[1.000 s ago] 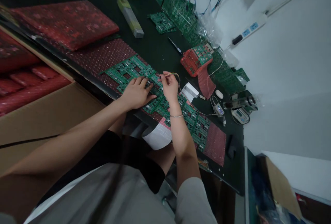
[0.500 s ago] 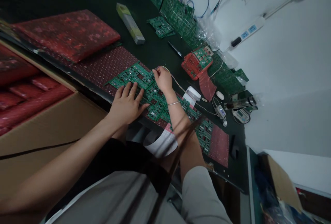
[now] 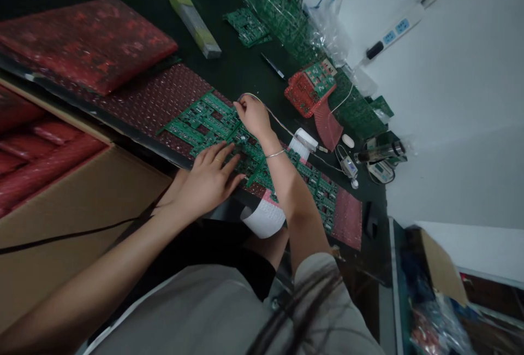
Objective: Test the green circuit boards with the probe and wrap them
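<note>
Over the last second, our right hand (image 3: 254,117) has shifted to the far edge of the circuit boards (image 3: 257,163), while our left hand (image 3: 208,180) has drawn back toward their near edge; we judge that the work now centres on that far edge. Our right fingers pinch the thin wire cable (image 3: 273,117) there; our left ones are spread, grasping nothing. The cable's length runs down and rightward to a small white device (image 3: 349,167). Its pinched tip is hidden, so we cannot tell its direction. The boards' row slants from upper left to lower right on red bubble wrap (image 3: 155,95) along the worktop (image 3: 241,71).
</note>
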Demonstrator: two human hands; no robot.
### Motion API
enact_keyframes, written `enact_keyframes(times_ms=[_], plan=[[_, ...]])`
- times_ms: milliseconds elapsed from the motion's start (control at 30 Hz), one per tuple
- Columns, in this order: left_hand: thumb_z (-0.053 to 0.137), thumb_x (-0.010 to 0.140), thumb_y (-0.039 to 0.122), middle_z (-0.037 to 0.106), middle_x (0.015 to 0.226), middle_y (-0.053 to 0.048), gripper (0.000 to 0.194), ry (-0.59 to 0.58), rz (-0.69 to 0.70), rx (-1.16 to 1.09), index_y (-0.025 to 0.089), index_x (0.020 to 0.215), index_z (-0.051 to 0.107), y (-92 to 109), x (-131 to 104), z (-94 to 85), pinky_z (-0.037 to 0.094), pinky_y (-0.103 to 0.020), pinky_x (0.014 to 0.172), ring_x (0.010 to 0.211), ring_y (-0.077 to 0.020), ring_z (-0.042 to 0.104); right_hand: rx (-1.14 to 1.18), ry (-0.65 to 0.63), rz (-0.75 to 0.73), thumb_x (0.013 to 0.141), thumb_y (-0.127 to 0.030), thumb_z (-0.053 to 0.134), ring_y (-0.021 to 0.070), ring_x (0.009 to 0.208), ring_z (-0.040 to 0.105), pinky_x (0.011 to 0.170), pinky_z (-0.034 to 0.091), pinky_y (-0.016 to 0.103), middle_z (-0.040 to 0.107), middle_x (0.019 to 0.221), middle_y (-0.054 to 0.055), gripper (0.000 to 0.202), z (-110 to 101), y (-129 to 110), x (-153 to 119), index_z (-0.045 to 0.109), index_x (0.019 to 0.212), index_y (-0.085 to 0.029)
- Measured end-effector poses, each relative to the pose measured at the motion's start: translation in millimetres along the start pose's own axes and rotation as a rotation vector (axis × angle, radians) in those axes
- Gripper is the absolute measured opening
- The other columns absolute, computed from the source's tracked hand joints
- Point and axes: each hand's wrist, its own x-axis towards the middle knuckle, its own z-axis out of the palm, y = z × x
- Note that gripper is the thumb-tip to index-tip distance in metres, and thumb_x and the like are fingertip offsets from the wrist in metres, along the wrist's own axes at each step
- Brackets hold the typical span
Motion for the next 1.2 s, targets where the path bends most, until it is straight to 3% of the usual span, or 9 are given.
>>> enact_keyframes(times_ms=[167,333,467,567,700,767,900,1067,1200], plan=[[0.050,0.109,0.037,0.069,0.138,-0.019,0.037,-0.009,0.085,-0.122,0.016,0.127,0.075,29.3,-16.9,10.0,0.051,-0.055,0.110,0.132,-0.0363,0.061,0.054,0.037,0.029,0.112,-0.050,0.054,0.0219,0.104,0.077,0.104,0.060,0.041,0.072,0.089,0.002,0.037,10.7,4.7,3.6,0.062,0.091,-0.020],[0.057,0.107,0.036,0.074,0.128,-0.014,0.030,-0.124,0.193,-0.257,0.023,0.126,0.075,41.0,-32.0,28.1,0.054,-0.051,0.100,0.122,-0.0339,0.064,0.172,0.115,0.060,0.112,-0.053,0.025,0.0042,0.091,0.074,0.093,0.053,0.018,0.065,0.077,-0.008,0.056,18.3,14.5,14.9,0.050,0.076,-0.017],[0.060,0.107,0.037,0.075,0.124,-0.013,0.026,-0.197,0.276,-0.316,0.024,0.119,0.079,49.4,-33.7,44.5,0.054,-0.048,0.094,0.117,-0.0324,0.066,0.092,-0.079,0.070,0.106,-0.041,0.053,0.0044,0.094,0.069,0.095,0.054,0.020,0.063,0.086,-0.008,0.040,10.0,16.0,23.2,0.040,0.075,-0.020],[0.062,0.106,0.035,0.076,0.125,-0.012,0.023,-0.248,0.334,-0.327,0.025,0.116,0.080,56.7,-32.1,55.5,0.052,-0.048,0.091,0.115,-0.0317,0.066,0.073,-0.097,0.092,0.104,-0.037,0.064,0.0033,0.094,0.068,0.093,0.053,0.016,0.062,0.085,-0.009,0.048,11.1,16.2,27.4,0.032,0.070,-0.024],[0.062,0.106,0.030,0.078,0.121,-0.010,0.020,-0.253,0.373,-0.331,0.027,0.110,0.081,61.2,-30.2,63.5,0.051,-0.045,0.089,0.112,-0.0294,0.067,0.085,-0.035,0.068,0.114,-0.033,0.037,-0.0021,0.089,0.068,0.087,0.048,0.014,0.061,0.080,-0.010,0.051,22.9,22.7,32.5,0.029,0.065,-0.020],[0.063,0.106,0.029,0.079,0.117,-0.009,0.019,-0.228,0.370,-0.332,0.027,0.106,0.081,61.2,-30.1,64.6,0.050,-0.045,0.089,0.111,-0.0282,0.068,0.080,-0.029,0.057,0.114,-0.035,0.024,-0.0035,0.089,0.068,0.085,0.047,0.015,0.061,0.079,-0.009,0.053,27.6,26.4,34.1,0.033,0.065,-0.018],[0.062,0.106,0.030,0.080,0.112,-0.008,0.021,-0.179,0.365,-0.329,0.026,0.098,0.081,63.1,-32.8,65.9,0.051,-0.044,0.089,0.108,-0.0271,0.068,0.148,-0.016,0.043,0.112,-0.039,0.039,-0.0024,0.092,0.070,0.084,0.048,0.010,0.061,0.074,-0.011,0.049,29.8,28.4,33.1,0.040,0.067,-0.018],[0.058,0.107,0.028,0.079,0.112,-0.008,0.024,-0.230,0.324,-0.353,0.024,0.097,0.080,71.3,-36.4,60.8,0.051,-0.045,0.091,0.110,-0.0277,0.068,0.133,0.005,0.080,0.114,-0.031,0.026,-0.0004,0.095,0.072,0.093,0.053,0.016,0.064,0.075,-0.011,0.051,22.6,20.7,27.7,0.033,0.065,-0.018],[0.052,0.107,0.030,0.077,0.116,-0.007,0.027,-0.256,0.185,-0.352,0.026,0.101,0.078,46.7,-8.8,33.5,0.052,-0.049,0.099,0.114,-0.0280,0.066,0.115,-0.031,0.087,0.109,-0.035,0.051,0.0069,0.104,0.072,0.096,0.053,0.021,0.066,0.085,-0.008,0.046,12.8,10.4,18.4,0.036,0.068,-0.019]])
